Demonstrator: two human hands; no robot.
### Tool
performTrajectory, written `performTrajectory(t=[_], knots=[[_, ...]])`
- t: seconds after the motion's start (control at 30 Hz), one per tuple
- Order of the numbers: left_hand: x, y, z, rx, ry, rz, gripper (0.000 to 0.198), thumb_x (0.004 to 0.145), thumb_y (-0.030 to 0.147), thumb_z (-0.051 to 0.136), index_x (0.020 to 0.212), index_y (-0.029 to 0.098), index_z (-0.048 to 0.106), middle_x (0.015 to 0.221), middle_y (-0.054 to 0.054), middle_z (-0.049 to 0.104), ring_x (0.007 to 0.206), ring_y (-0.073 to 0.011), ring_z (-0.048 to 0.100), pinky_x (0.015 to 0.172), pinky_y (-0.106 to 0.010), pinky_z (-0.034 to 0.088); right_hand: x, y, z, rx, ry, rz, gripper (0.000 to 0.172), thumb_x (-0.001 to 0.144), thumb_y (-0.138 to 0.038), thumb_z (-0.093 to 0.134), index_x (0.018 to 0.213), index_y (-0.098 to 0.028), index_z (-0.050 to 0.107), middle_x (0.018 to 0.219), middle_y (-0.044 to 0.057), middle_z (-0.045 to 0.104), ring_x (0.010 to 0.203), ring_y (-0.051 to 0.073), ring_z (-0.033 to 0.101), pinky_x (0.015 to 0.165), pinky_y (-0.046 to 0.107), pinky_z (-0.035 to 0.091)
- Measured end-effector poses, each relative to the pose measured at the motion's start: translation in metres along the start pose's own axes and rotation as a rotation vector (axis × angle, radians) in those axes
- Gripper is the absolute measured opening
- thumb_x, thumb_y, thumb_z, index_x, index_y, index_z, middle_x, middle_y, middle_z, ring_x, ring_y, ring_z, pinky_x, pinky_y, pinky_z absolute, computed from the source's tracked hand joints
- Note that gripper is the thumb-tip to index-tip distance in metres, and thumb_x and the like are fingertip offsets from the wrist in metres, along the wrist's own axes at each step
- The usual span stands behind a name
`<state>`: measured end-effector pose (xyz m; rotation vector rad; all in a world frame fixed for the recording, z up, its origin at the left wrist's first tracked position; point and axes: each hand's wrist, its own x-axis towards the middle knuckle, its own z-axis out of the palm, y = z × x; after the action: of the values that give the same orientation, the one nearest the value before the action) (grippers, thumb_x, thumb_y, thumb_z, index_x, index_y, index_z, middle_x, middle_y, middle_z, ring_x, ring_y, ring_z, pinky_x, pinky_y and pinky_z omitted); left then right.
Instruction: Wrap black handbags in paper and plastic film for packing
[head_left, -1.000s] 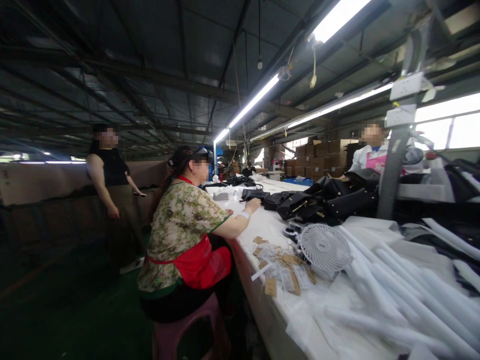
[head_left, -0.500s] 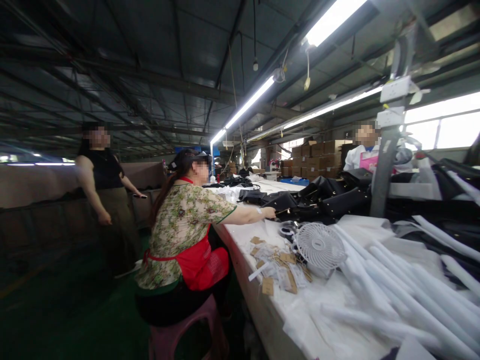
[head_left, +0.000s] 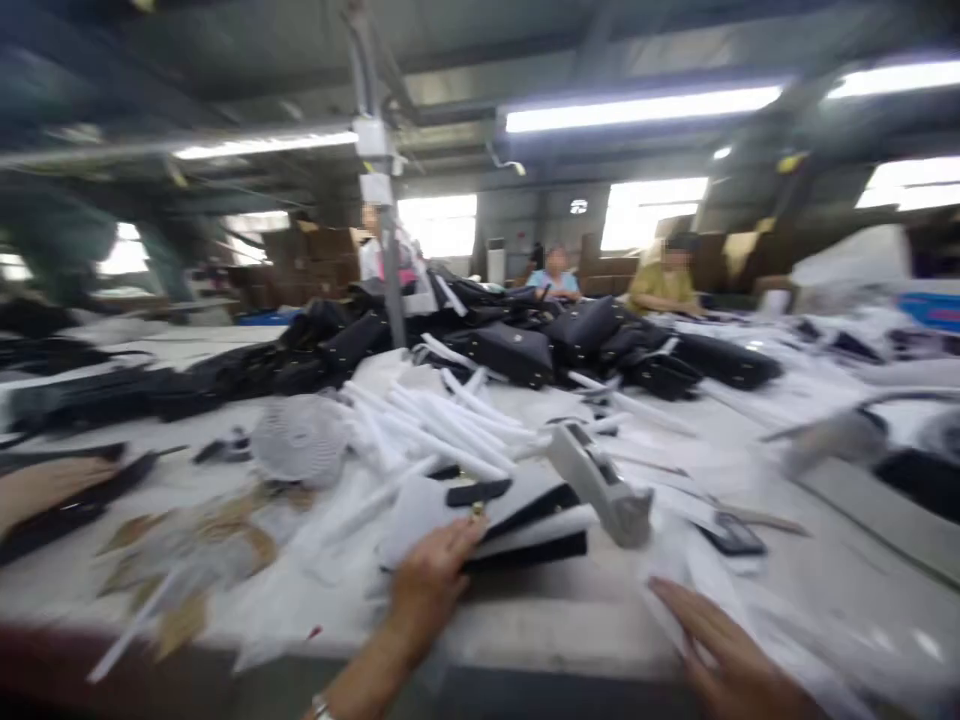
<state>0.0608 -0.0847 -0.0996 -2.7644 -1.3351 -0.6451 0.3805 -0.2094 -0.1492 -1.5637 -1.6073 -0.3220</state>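
A black bag (head_left: 525, 555) with white wrapping and a gold-coloured fitting lies at the front of the table. My left hand (head_left: 429, 590) has its fingers closed at the near left side of this bag, close to the fitting. Lower right, my right hand (head_left: 724, 655) is closed on a thin white sheet (head_left: 671, 600), which shows between thumb and fingers. Motion blur hides whether it is paper or plastic. A grey, box-like tool (head_left: 600, 485) stands just behind the bag, between my hands.
White paper rolls (head_left: 442, 430) and a round fan (head_left: 300, 438) lie beyond my left hand, with tags (head_left: 184, 620) nearer. Black bags (head_left: 510, 350) are heaped behind, by a post (head_left: 391, 270). A co-worker's hand (head_left: 52, 485) is at far left; scissors (head_left: 757, 517) lie right.
The view has swung right, from the seated co-worker to the table in front of me. Both my hands, out of view before, now show at the bag and the white sheet.
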Motion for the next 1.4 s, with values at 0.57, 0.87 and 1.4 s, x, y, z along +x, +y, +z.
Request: performTrajectory(t=[0.57,0.87,1.4], knots=[[0.036,-0.014,-0.040,0.062,-0.106,-0.331,0.055,0.091,0.026,0.047,0.145,0.030,0.039,0.127,-0.001,0.067,0.100,-0.0328,0.070,0.077,-0.038,0.053,-0.007,-0.072,0.047,0.095,-0.165,-0.096,0.048,0.074,-0.002,0.047,0.111,-0.024,0.069,0.115,0.005,0.072,0.110,0.021,0.066,0.104,0.040,0.048],[0.033,-0.017,-0.036,-0.005,-0.109,-0.314,0.057,0.089,0.022,0.048,0.145,0.034,0.039,0.134,0.001,0.062,0.106,-0.0304,0.068,0.079,-0.035,0.052,-0.029,-0.115,0.125,0.368,-0.485,-0.243,0.020,0.081,-0.018,0.058,0.098,-0.025,0.066,0.108,-0.002,0.075,0.104,0.013,0.068,0.109,0.027,0.038],[0.015,-0.008,-0.016,-0.163,-0.019,-0.148,0.069,0.075,-0.003,0.051,0.135,0.032,0.049,0.137,0.004,0.060,0.122,-0.0159,0.058,0.101,-0.029,0.045,-0.007,-0.135,0.135,0.680,-0.633,-0.405,0.022,0.097,-0.027,0.050,0.113,-0.032,0.065,0.116,-0.006,0.072,0.117,0.011,0.062,0.113,0.029,0.033]])
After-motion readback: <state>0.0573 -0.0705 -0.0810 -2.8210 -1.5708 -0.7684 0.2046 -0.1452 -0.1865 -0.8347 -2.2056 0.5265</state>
